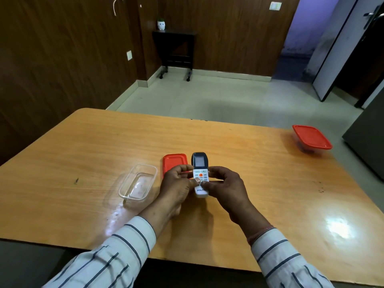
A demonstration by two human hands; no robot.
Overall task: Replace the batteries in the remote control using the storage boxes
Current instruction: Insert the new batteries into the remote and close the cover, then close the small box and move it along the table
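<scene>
A white remote control (200, 165) with a dark screen end and an orange button is held face up over the table's middle. My left hand (178, 185) grips its left side and my right hand (224, 187) grips its right side, both thumbs on the keypad. An open clear storage box (138, 185) stands left of my hands and looks empty. Its red lid (173, 162) lies flat just behind my left hand. A second storage box (311, 138), closed with a red lid, sits at the table's far right. No batteries are visible.
The wooden table (83, 163) has its far edge ahead and a dark cabinet (367, 146) beside its right edge. Beyond are a tiled floor, a small black stand (174, 50) against the wood-panelled wall, and an open door at right.
</scene>
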